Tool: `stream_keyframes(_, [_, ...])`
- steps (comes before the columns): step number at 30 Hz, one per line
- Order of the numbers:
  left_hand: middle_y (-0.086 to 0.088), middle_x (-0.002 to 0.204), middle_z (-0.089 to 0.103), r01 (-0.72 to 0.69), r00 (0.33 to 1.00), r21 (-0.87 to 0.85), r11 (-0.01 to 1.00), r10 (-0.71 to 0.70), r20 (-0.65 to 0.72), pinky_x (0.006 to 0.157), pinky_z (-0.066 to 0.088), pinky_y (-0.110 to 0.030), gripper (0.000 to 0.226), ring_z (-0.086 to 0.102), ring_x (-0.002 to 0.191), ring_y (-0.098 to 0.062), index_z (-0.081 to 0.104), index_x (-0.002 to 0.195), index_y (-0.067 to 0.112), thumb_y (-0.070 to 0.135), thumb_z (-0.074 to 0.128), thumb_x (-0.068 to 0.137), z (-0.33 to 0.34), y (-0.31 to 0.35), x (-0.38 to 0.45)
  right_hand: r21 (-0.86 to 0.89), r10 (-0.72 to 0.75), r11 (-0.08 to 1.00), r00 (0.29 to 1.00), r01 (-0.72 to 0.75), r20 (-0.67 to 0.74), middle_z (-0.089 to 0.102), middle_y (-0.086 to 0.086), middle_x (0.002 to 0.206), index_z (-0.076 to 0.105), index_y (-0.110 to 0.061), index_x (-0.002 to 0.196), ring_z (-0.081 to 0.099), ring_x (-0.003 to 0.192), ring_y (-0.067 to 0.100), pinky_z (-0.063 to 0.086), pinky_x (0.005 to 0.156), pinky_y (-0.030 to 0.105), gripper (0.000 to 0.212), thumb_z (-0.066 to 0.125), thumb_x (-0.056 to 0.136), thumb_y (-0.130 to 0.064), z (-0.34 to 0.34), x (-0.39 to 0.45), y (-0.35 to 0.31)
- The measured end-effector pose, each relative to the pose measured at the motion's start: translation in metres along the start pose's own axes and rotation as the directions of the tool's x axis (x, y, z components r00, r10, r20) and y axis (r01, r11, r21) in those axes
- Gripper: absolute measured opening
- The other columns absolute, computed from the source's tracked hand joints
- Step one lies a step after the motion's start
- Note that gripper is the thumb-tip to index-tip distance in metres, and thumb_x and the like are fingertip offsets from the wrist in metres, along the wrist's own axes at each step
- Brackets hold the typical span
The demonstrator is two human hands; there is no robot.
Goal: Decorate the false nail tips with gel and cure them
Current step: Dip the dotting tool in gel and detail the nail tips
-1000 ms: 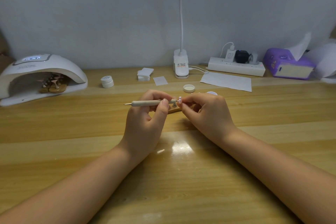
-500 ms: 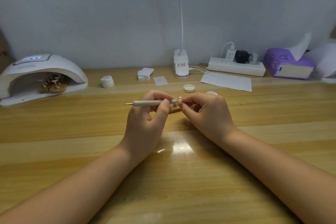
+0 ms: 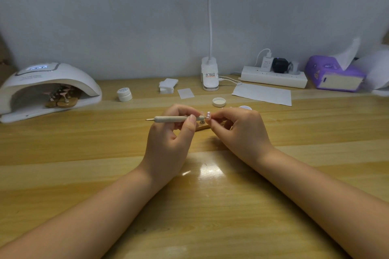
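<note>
My left hand (image 3: 170, 139) grips a wooden dotting tool (image 3: 172, 119) that lies level, its metal point out to the left and its other end at a small false nail tip (image 3: 208, 114). My right hand (image 3: 240, 132) pinches that tip, which sits on a stand with a wooden base (image 3: 202, 127) mostly hidden between my hands. An open gel pot (image 3: 245, 107) peeks out behind my right hand, its lid (image 3: 219, 102) beside it. At the far left, the white curing lamp (image 3: 48, 88) holds several nail tips on stands (image 3: 63, 95).
A closed white jar (image 3: 124, 94), a stack of wipes (image 3: 167, 86), a small card (image 3: 185, 93), a clip lamp base (image 3: 209, 76), a paper sheet (image 3: 263, 94), a power strip (image 3: 273, 76) and a purple tissue box (image 3: 334, 75) line the back of the wooden desk (image 3: 189, 206).
The dotting tool has slid slightly to the right toward the nail tip. Both hands otherwise stay in place.
</note>
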State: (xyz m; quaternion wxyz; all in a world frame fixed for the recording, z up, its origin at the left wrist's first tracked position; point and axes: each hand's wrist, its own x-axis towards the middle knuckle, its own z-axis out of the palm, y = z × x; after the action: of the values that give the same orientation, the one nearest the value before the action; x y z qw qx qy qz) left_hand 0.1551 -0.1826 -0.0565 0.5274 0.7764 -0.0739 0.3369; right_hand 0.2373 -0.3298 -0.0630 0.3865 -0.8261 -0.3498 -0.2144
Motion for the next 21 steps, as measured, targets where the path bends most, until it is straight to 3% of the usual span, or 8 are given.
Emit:
stream_keyframes(7, [0.003, 0.085, 0.068, -0.013, 0.998, -0.009, 1.000, 0.012, -0.058, 0.073, 0.055, -0.045, 0.012, 0.066, 0.082, -0.019, 0.062, 0.091, 0.029, 0.021, 0.053, 0.090, -0.001, -0.001, 0.000, 0.007, -0.012, 1.000, 1.000, 0.012, -0.019, 0.074, -0.007, 0.084, 0.076, -0.018, 0.097, 0.063, 0.067, 0.006, 0.055, 0.067, 0.034, 0.011, 0.069, 0.088, -0.020, 0.001, 0.000, 0.001])
stream_keyframes(14, [0.006, 0.092, 0.068, -0.014, 0.994, -0.056, 0.998, 0.008, -0.113, 0.075, 0.055, -0.025, 0.011, 0.066, 0.084, -0.010, 0.061, 0.097, 0.026, 0.022, 0.051, 0.093, -0.001, -0.007, 0.001, 0.022, -0.057, 0.998, 0.994, 0.059, -0.091, 0.074, -0.005, 0.086, 0.076, -0.016, 0.097, 0.063, 0.065, 0.012, 0.054, 0.063, 0.037, 0.011, 0.070, 0.088, -0.019, 0.000, 0.000, 0.002])
stream_keyframes(21, [0.008, 0.085, 0.067, 0.019, 0.992, -0.018, 1.000, -0.021, -0.123, 0.065, 0.051, -0.016, 0.011, 0.063, 0.077, -0.002, 0.060, 0.099, 0.031, 0.025, 0.051, 0.095, -0.001, -0.013, 0.004, 0.037, -0.016, 0.999, 0.997, 0.019, -0.078, 0.074, -0.004, 0.087, 0.076, -0.017, 0.097, 0.062, 0.066, 0.013, 0.053, 0.064, 0.038, 0.012, 0.068, 0.089, -0.022, 0.001, 0.000, 0.001])
